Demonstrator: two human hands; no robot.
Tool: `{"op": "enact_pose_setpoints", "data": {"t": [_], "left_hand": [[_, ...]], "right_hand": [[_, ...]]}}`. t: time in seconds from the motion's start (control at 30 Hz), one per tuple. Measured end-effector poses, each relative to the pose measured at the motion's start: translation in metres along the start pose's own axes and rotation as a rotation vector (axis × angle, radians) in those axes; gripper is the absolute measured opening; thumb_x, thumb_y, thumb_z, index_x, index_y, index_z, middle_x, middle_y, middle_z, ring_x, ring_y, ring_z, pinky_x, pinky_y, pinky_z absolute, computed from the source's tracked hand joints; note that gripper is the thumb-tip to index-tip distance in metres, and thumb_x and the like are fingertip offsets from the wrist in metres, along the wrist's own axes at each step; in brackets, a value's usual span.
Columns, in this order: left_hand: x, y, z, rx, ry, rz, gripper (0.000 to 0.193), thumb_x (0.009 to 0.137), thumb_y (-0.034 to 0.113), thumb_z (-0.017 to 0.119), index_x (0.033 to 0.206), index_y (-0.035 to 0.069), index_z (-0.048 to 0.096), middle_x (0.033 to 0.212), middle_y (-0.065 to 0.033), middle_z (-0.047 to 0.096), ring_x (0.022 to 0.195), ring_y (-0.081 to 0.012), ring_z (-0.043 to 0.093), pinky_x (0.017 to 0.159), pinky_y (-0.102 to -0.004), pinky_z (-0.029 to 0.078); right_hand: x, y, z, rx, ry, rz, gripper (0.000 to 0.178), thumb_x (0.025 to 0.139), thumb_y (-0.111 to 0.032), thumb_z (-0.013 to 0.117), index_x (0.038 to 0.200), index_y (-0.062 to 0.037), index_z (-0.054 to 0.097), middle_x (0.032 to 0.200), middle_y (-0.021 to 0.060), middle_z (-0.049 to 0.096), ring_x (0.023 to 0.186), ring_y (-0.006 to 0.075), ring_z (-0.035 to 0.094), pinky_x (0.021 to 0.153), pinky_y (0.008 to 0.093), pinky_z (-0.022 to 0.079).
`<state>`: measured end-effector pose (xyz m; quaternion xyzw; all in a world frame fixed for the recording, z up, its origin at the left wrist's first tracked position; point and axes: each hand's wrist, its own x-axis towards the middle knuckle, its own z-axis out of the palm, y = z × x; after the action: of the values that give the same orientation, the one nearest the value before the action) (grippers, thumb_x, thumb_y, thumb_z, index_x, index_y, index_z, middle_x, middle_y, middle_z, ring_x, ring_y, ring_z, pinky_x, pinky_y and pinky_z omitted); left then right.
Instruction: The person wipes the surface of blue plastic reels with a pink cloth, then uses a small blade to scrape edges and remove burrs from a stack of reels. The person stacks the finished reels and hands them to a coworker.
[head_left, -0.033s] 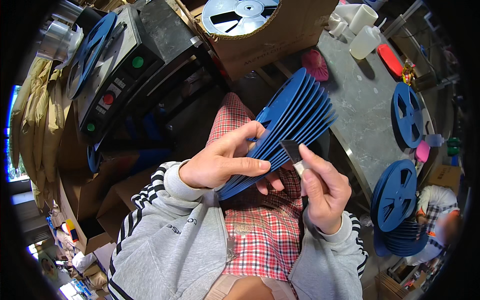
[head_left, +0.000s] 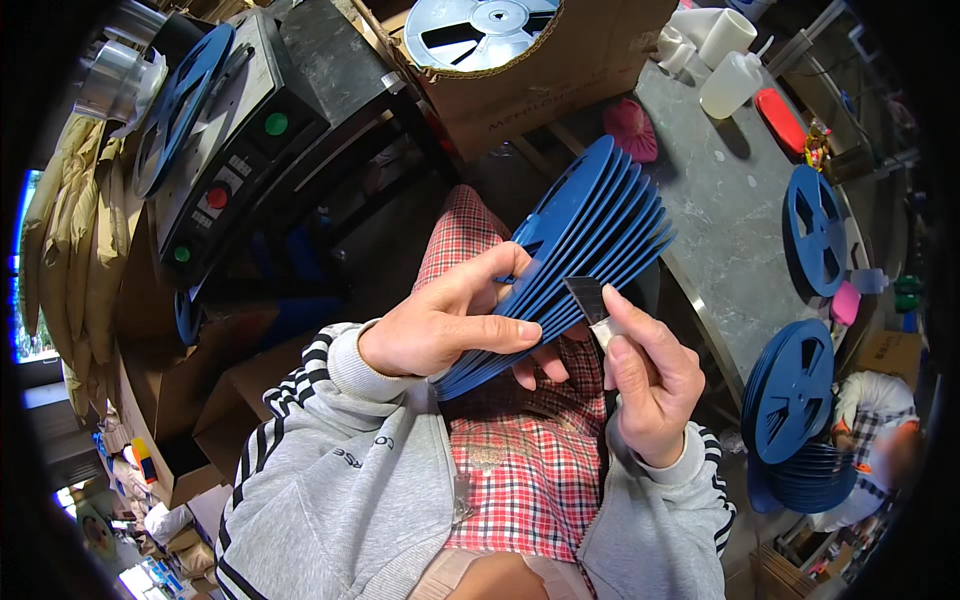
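Observation:
My left hand [head_left: 455, 315] is closed on a fanned stack of blue plastic reels [head_left: 590, 235]; its thumb presses on their near side. The reels tilt up and to the right above my lap, their rims spread apart at the far end. Between thumb and forefinger, my right hand [head_left: 650, 385] pinches a small flat tool [head_left: 586, 297] with a black end and a pale band, perhaps a flat brush. That black end is beside the reels' edges; whether it touches them I cannot tell. Part of the tool is hidden in my fingers.
A grey worktop [head_left: 715, 185] on the right bears a squeeze bottle [head_left: 731, 85], a red object [head_left: 779, 120] and a blue reel [head_left: 815, 230]. More reels [head_left: 790, 390] are stacked at the lower right, near another person [head_left: 875, 440]. Ahead stands a carton [head_left: 545, 105]; a machine [head_left: 235, 165] is left.
My right hand has shifted very slightly to the right with the black-ended tool. My left hand and the reels have barely moved.

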<state>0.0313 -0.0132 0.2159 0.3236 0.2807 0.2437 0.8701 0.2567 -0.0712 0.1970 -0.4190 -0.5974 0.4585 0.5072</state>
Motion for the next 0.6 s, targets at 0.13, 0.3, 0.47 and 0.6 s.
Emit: {"op": "enact_pose_setpoints", "data": {"t": [0.13,0.3,0.47,0.6], "left_hand": [[0.0010,-0.0020,-0.0020,-0.029,0.008,0.004,0.036,0.098,0.004,0.057,0.127,-0.002,0.037,0.114,-0.0204,0.062,0.099,-0.0307,0.070,0.080,-0.0379,0.061],[-0.0001,-0.0014,-0.0001,-0.024,0.012,0.012,0.036,0.097,0.003,0.057,0.126,-0.002,0.038,0.116,-0.0212,0.061,0.099,-0.0311,0.070,0.081,-0.0374,0.060],[-0.0003,-0.0017,0.0002,-0.020,-0.005,0.019,0.035,0.097,0.002,0.056,0.126,-0.003,0.038,0.118,-0.0217,0.061,0.099,-0.0310,0.070,0.082,-0.0377,0.060],[-0.0007,-0.0013,0.0001,-0.020,-0.002,-0.015,0.034,0.097,0.002,0.056,0.126,-0.003,0.038,0.117,-0.0220,0.061,0.098,-0.0296,0.070,0.083,-0.0377,0.060]], "right_hand": [[0.0002,-0.0038,-0.0011,-0.096,-0.150,-0.037,0.035,0.094,0.005,0.057,0.129,0.0056,0.061,0.100,0.0181,0.073,0.084,0.0180,0.072,0.073,0.0261,0.056],[0.0006,0.0015,0.0024,-0.019,0.008,-0.033,0.034,0.095,0.001,0.056,0.128,0.0051,0.061,0.083,0.0063,0.067,0.062,0.0057,0.053,0.056,0.0200,0.042],[0.0028,0.0056,0.0037,-0.044,0.047,-0.053,0.035,0.095,0.001,0.055,0.129,0.0047,0.061,0.080,0.0043,0.067,0.056,0.0026,0.049,0.052,0.0185,0.040],[0.0018,0.0032,-0.0005,-0.063,-0.016,-0.047,0.034,0.095,0.003,0.056,0.128,0.0060,0.061,0.093,0.0129,0.070,0.071,0.0104,0.060,0.063,0.0226,0.048]]}}
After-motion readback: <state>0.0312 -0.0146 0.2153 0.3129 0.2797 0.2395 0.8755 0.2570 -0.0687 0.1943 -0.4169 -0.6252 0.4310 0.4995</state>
